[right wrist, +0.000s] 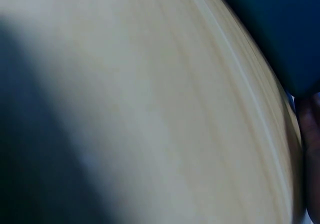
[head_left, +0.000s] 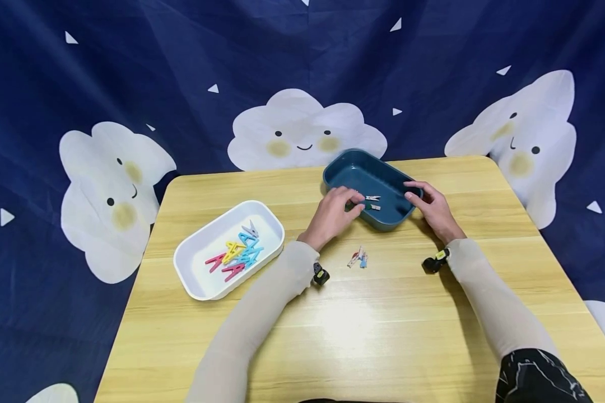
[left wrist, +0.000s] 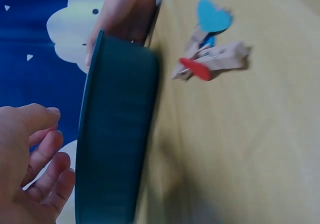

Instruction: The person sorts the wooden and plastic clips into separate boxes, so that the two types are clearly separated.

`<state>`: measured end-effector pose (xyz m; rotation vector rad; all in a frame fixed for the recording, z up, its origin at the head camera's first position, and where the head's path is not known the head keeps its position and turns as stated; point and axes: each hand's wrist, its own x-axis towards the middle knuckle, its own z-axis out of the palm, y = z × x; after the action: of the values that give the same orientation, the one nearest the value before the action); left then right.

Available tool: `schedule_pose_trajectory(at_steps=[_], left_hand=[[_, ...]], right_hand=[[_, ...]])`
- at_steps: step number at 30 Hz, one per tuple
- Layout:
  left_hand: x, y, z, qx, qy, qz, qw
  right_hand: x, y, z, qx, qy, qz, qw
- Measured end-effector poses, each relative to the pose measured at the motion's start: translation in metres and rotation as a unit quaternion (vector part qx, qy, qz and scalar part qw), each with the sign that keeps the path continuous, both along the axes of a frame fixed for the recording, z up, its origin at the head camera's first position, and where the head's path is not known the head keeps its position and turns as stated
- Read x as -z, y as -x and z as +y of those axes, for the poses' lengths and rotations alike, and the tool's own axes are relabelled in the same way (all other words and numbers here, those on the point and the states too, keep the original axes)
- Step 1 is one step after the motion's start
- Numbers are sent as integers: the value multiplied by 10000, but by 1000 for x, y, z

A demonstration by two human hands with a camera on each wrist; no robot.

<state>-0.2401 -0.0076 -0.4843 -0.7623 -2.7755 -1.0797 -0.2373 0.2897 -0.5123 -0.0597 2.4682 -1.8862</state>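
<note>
My left hand point(head_left: 331, 215) hovers over the near-left rim of a dark teal plastic bin point(head_left: 350, 173). Its fingers are loosely bent, and nothing shows between thumb and fingertips in the left wrist view. Close to those fingertips, inside the bin, lie a small clothespin point(head_left: 372, 197) and another clothespin with a green part point(head_left: 374, 207). At the bin's right end my right hand point(head_left: 436, 211) grips the rim, fingers reaching over the edge. Nearer me on the table are several small wooden clothespins point(left wrist: 220, 56), with a red piece and a blue heart point(left wrist: 214, 16) on them.
A white bin point(head_left: 194, 268) stands on the left of the wooden table point(head_left: 343, 347). It holds several plastic clothespins point(head_left: 242, 253) in yellow, blue, pink and grey. Behind the table hangs a dark blue cloth point(head_left: 181, 56) printed with clouds.
</note>
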Motion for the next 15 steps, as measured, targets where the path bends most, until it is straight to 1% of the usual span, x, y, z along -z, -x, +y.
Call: schedule_pose_trajectory(at_steps=[7,10,13,15], left_hand=[[9,-15,-7,78,-59,-47,9999],[12,-20,-11,103,-15,-165,9998],[15,-26,-15,131,45,-262,9996],[18,-30,-17,171,86,-311,9993]], right_hand=[[1,1,0,8,18,-5,10000],[10,6,4,23,0,-11,10000],[23,12,9,47,-61,-34,10000],[28,15,12,64,-91,-16,9999]])
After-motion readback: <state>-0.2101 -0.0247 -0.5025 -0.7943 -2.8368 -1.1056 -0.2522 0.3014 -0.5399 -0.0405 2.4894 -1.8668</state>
